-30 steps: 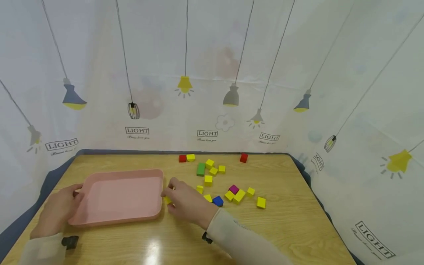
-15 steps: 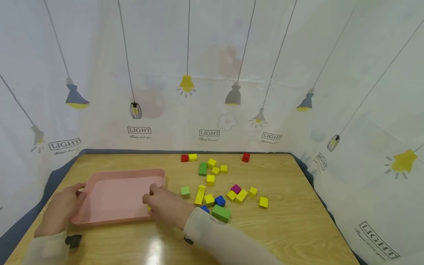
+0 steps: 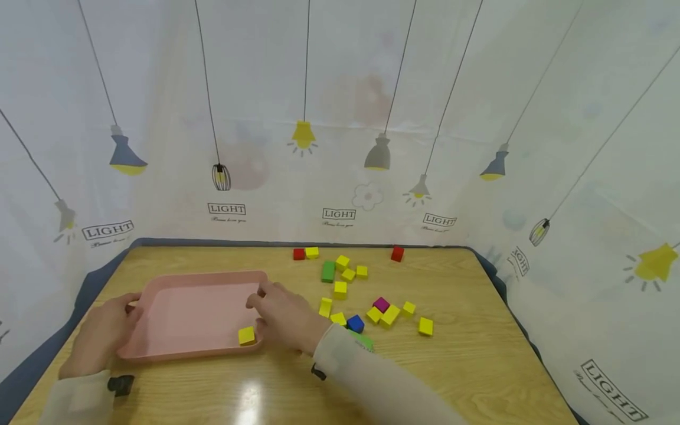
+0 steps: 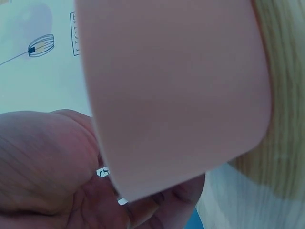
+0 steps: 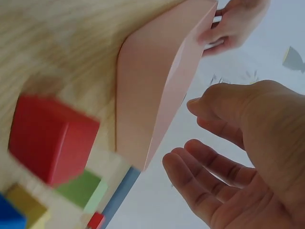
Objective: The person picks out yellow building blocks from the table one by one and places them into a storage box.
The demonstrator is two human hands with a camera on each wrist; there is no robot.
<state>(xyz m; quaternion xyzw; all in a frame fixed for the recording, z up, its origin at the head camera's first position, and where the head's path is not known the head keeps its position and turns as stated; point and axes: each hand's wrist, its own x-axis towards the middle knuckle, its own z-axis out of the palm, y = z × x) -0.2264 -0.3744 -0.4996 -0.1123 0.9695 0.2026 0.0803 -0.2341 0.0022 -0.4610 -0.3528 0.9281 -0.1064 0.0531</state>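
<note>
A pink tray (image 3: 199, 313) lies on the left of the wooden table, its outer wall filling much of the left wrist view. My left hand (image 3: 103, 333) grips its left side, thumb at the rim and fingers on the outside. One yellow cube (image 3: 247, 336) sits inside, by the near right corner. My right hand (image 3: 289, 316) is over the tray's right rim, holding nothing. In the right wrist view its fingers (image 5: 178, 174) are loosely bent and apart. That view also shows a red block (image 5: 52, 138), hidden under my right arm in the head view.
Right of the tray lie several yellow blocks (image 3: 340, 290), a blue cube (image 3: 355, 323), a purple block (image 3: 381, 304) and a green block (image 3: 328, 271). Two red cubes are near the back edge, one (image 3: 397, 254) farther right. A printed curtain (image 3: 340, 147) surrounds the table.
My right hand carried the yellow cube from beside the tray leftward over its rim, let it go inside, and has drawn back to the right. My left hand stays on the tray.
</note>
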